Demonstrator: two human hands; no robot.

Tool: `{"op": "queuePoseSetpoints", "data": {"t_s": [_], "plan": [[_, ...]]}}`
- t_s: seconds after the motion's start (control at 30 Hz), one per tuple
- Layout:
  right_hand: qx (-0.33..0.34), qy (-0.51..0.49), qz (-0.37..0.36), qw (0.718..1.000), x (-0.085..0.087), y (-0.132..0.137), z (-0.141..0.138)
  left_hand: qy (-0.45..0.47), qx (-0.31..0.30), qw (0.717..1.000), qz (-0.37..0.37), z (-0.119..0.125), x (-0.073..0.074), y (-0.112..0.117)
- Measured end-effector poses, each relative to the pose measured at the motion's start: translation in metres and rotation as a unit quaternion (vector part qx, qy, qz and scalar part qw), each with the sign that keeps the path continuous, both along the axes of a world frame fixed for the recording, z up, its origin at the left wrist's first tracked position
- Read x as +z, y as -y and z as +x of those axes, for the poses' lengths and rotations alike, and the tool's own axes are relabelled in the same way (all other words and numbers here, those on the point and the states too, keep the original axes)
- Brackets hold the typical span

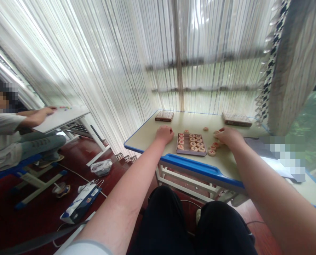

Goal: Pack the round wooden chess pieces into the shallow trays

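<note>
On the desk in front of me lies a shallow open box (191, 153) of round wooden Chinese chess pieces. One column with red characters (181, 142) lines its left side, and two columns (196, 141) fill its right, with a gap between them. My left hand (165, 135) rests on the desk left of the box, fingers curled in; their inner side is hidden. Right of the box, my right hand (229, 137) has its fingertips closed on a chess piece (216, 134). Several loose pieces (212, 150) lie between that hand and the box. Another piece (205, 129) sits farther back.
Two closed flat boxes stand at the desk's back, one left (164, 116) and one right (236, 119). A dark folder and white paper (276, 166) lie at the right. Another person (4, 138) sits at a white table (64, 118) on the left. Curtains hang behind.
</note>
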State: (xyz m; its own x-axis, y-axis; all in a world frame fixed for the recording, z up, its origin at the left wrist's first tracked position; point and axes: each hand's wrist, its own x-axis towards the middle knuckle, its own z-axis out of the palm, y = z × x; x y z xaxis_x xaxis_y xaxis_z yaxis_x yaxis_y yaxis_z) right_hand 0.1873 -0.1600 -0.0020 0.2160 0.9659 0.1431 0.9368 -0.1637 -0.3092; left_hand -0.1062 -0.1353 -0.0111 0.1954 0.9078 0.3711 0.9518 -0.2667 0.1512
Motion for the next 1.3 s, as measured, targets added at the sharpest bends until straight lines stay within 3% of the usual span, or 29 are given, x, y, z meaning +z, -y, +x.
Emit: {"op": "queuePoseSetpoints", "data": {"t_s": [0.1,0.27,0.4,0.53,0.6,0.67,0.83,1.03,1.13,1.3], "plan": [[-0.058,-0.023,-0.031,0.998,0.001,-0.006,0.003,-0.010,0.004,1.000,0.007,0.001,-0.001,0.001],[-0.055,-0.096,-0.050,0.993,0.003,-0.009,0.001,-0.045,0.008,0.999,-0.009,0.004,0.005,-0.010],[-0.042,-0.077,0.046,0.995,0.004,-0.008,0.001,-0.036,0.006,0.997,-0.066,0.012,0.023,-0.045],[-0.048,-0.036,0.120,0.991,0.012,-0.007,0.003,0.101,-0.107,0.987,-0.056,0.027,0.025,-0.078],[-0.081,-0.044,0.087,0.992,0.016,-0.007,0.006,0.152,-0.135,0.978,-0.040,0.033,0.017,-0.086],[-0.100,-0.037,0.025,0.994,0.019,-0.006,0.008,0.149,-0.169,0.972,-0.069,0.037,0.008,-0.089],[-0.052,-0.020,-0.097,0.994,0.023,0.001,0.004,0.130,-0.248,0.955,-0.093,0.035,0.001,-0.089],[-0.026,0.053,-0.106,0.993,0.024,0.017,-0.005,0.131,-0.225,0.961,-0.090,0.034,0.001,-0.090],[0.006,0.078,-0.115,0.990,0.029,0.026,-0.010,0.189,-0.209,0.954,-0.098,0.035,-0.002,-0.090],[0.009,0.102,-0.194,0.976,0.042,0.034,-0.015,0.219,-0.247,0.934,-0.135,0.031,-0.003,-0.087]]}}
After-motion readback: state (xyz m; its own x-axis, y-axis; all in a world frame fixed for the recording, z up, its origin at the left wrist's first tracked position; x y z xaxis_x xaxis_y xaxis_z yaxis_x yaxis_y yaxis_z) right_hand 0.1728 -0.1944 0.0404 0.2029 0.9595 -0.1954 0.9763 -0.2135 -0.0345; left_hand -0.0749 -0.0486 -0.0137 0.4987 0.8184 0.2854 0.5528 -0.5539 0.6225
